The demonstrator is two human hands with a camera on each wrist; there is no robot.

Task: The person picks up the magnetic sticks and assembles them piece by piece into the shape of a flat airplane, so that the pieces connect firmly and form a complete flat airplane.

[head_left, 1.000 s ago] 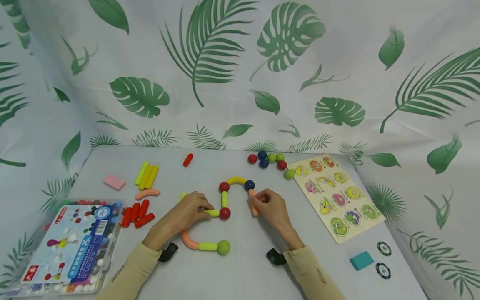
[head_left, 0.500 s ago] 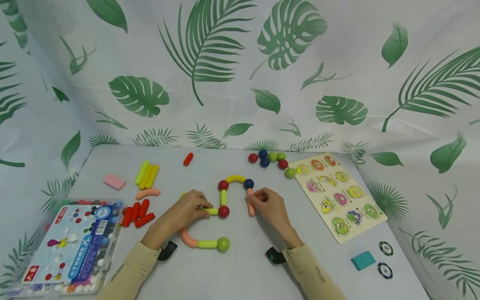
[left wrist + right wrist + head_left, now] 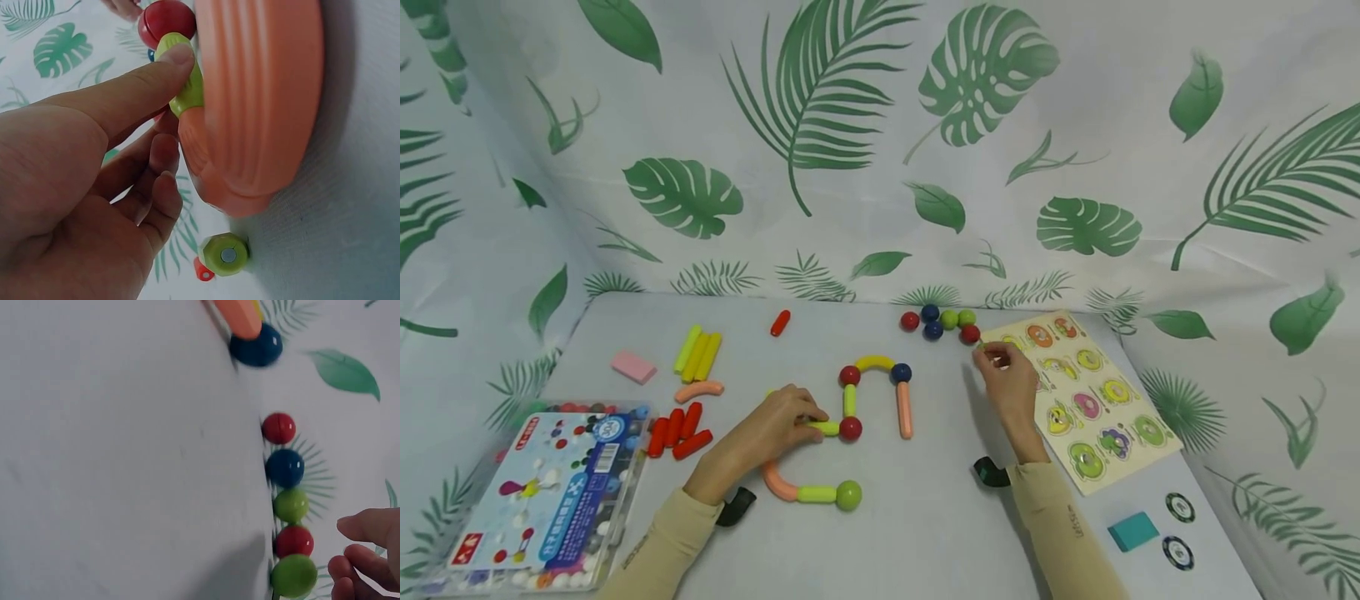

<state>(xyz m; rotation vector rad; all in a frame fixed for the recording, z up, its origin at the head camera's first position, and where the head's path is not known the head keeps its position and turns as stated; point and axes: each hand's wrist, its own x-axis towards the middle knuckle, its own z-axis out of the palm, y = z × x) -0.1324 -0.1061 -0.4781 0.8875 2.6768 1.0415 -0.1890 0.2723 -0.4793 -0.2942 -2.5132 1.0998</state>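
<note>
One lime rod, mid-frame, pinched by left hand; right hand, fingers parted and empty, near green ball, right of centre. Ball presumably light, hard, slippery; grip across its middle.

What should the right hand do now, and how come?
Maybe pinch the closest green ball. The right hand looks empty and is right by it, and the straight peach stick has a blue ball at its far end but none at its near end.
</note>
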